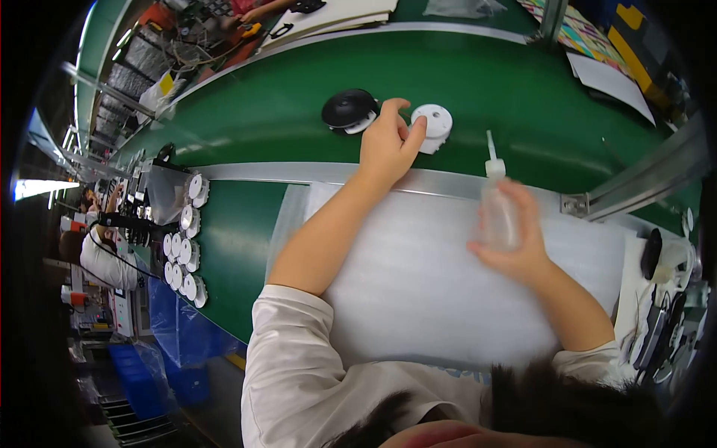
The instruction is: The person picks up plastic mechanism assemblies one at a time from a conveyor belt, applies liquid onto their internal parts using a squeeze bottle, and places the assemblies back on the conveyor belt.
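My left hand (390, 144) reaches over the metal rail to the green surface, its thumb and fingers apart. Its thumb is at the edge of a round white part (433, 123), and whether it touches cannot be told. A black round part (349, 110) with a white underside lies just left of my fingers. My right hand (523, 237), a little blurred, is wrapped round a translucent squeeze bottle (500, 216), whose thin nozzle points up and away from me.
White foam sheet (448, 284) lies before me. Several white round parts (190, 220) stand at the left. A metal post (635, 179) rises at the right, near hand tools (657, 336). A person (104, 257) is at far left; another person's hand (258, 13) shows at top.
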Demonstrator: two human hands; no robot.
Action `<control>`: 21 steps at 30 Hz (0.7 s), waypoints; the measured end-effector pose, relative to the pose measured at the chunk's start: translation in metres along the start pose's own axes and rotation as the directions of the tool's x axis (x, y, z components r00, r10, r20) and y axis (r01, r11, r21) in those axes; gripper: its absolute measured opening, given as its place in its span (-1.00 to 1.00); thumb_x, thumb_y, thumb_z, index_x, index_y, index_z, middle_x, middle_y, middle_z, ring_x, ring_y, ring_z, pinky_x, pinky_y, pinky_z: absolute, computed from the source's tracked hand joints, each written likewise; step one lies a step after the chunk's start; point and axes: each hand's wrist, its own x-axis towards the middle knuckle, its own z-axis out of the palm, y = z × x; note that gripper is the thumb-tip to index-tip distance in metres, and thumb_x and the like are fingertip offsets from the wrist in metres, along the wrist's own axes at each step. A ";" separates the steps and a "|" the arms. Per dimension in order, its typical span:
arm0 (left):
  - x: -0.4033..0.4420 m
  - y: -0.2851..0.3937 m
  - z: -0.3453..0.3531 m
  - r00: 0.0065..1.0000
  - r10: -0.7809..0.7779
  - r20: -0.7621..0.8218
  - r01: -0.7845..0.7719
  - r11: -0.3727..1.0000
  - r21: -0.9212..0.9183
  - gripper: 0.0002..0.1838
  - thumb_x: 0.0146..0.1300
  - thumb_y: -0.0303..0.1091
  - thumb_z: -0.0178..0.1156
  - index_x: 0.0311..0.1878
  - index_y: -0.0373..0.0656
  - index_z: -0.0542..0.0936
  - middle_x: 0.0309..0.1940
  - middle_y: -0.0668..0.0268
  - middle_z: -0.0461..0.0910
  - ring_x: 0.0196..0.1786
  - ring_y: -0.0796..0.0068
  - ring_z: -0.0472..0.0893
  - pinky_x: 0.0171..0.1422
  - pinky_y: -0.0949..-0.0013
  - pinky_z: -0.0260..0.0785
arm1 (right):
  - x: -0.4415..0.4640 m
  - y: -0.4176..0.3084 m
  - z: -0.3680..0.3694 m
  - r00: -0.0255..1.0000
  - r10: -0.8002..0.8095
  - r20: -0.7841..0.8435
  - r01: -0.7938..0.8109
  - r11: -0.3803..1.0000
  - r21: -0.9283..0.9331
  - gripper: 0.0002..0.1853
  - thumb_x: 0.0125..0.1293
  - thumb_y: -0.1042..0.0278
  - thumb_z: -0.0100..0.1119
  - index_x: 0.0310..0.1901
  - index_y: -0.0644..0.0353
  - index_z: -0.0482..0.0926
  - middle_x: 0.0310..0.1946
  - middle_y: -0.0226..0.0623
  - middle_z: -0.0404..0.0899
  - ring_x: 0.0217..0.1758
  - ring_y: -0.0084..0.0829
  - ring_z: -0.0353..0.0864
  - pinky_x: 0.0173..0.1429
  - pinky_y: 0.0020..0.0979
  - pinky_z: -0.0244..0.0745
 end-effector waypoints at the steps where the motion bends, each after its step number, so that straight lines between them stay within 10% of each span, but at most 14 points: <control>1: 0.001 -0.002 -0.001 0.999 -0.008 -0.053 0.003 0.997 -0.080 -0.69 0.10 -0.30 0.10 -0.16 -0.31 0.37 -0.70 0.38 0.37 -0.60 0.64 0.35 -0.48 0.54 0.20 | 0.001 -0.004 0.002 0.999 -0.037 0.013 0.036 0.996 0.077 -0.42 -0.17 0.46 0.28 0.00 0.08 0.34 -0.09 -0.16 0.31 -0.12 -0.34 0.38 -0.06 -0.35 0.33; 5: 0.007 0.001 -0.015 0.971 -0.057 -0.232 -0.027 0.938 -0.345 -0.81 0.09 -0.44 0.07 -0.23 -0.31 0.38 -0.71 0.42 0.35 -0.62 0.71 0.30 -0.51 0.59 0.17 | 0.004 -0.010 0.001 0.928 -0.039 0.370 0.037 0.999 0.014 -0.44 -0.18 0.39 0.27 -0.01 -0.05 0.40 -0.01 -0.07 0.27 0.01 -0.20 0.30 0.06 -0.25 0.22; 7: 0.010 0.007 -0.032 0.955 -0.096 -0.281 -0.074 0.840 -0.537 -0.85 0.16 -0.47 -0.04 -0.21 -0.30 0.38 -0.60 0.38 0.39 -0.53 0.73 0.33 -0.43 0.63 0.18 | 0.005 -0.012 0.002 0.796 -0.108 0.595 0.316 0.913 -0.257 -0.46 -0.14 0.30 0.23 0.00 -0.18 0.42 0.02 -0.03 0.25 0.03 -0.13 0.28 0.08 -0.21 0.19; 16: 0.008 0.055 -0.169 0.780 0.143 -0.610 -0.528 0.674 -0.517 -0.82 0.10 -0.42 -0.04 -0.26 -0.31 0.41 -0.62 0.32 0.38 -0.61 0.68 0.25 -0.55 0.66 0.01 | 0.015 -0.038 -0.044 0.646 0.054 0.761 0.168 0.963 -0.211 -0.46 -0.17 0.23 0.27 -0.02 -0.04 0.46 0.12 0.02 0.20 0.10 -0.06 0.26 0.15 -0.21 0.14; 21: -0.023 0.103 -0.251 0.815 0.326 -0.479 -0.485 0.836 -0.256 -0.75 0.09 -0.41 -0.05 -0.20 -0.36 0.40 -0.54 0.28 0.37 -0.51 0.64 0.30 -0.45 0.62 0.06 | 0.004 -0.139 -0.128 0.918 -0.246 0.311 0.349 0.873 -0.340 -0.50 -0.09 0.19 0.20 -0.09 0.28 0.44 -0.04 0.01 0.38 -0.04 -0.10 0.40 -0.03 -0.25 0.31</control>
